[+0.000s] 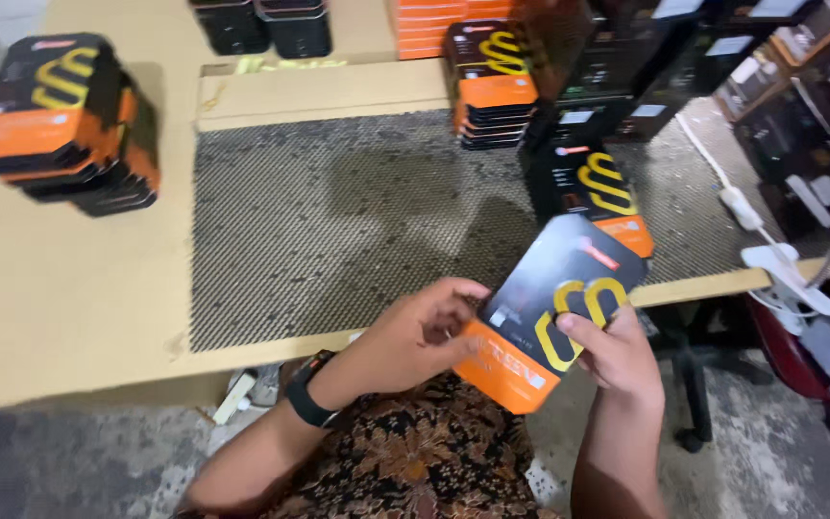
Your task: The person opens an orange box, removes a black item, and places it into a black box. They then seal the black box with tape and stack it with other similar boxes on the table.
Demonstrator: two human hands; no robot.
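- Holding a flat black-and-orange package [554, 312] with a yellow looped mark, both hands meet at about 6 o'clock in the head view, just off the near edge of the tabletop [69, 288].
- The left hand [415, 336] has its grip closed on the package's left edge, fingers curled over the front, thumb hidden behind; a dark watch [307, 394] sits on that wrist.
- The right hand [617, 356] has its grip closed on the lower right side, thumb pressed on the yellow mark, the other fingers out of sight behind the package.
- The package is tilted, its top corner pointing toward 1 o'clock, orange end nearest the body, above a patterned brown garment [415, 461].
- Just beyond it, at 1 o'clock, another package of the same kind [593, 192] lies on the dark mesh mat [338, 221].
- A stack of like packages [487, 82] stands at 12 o'clock on the mat's far edge.
- A leaning stack [69, 120] sits at 10 o'clock on the bare tabletop, well apart from the hands.
- Black boxes [261, 27] stand at 11 o'clock along the far side.
- A white cable with an inline switch [737, 202] runs at 2 o'clock down to a white clamp [785, 274] at 3 o'clock on the tabletop's edge.
- Dark boxes [799, 106] fill the 2 o'clock corner.
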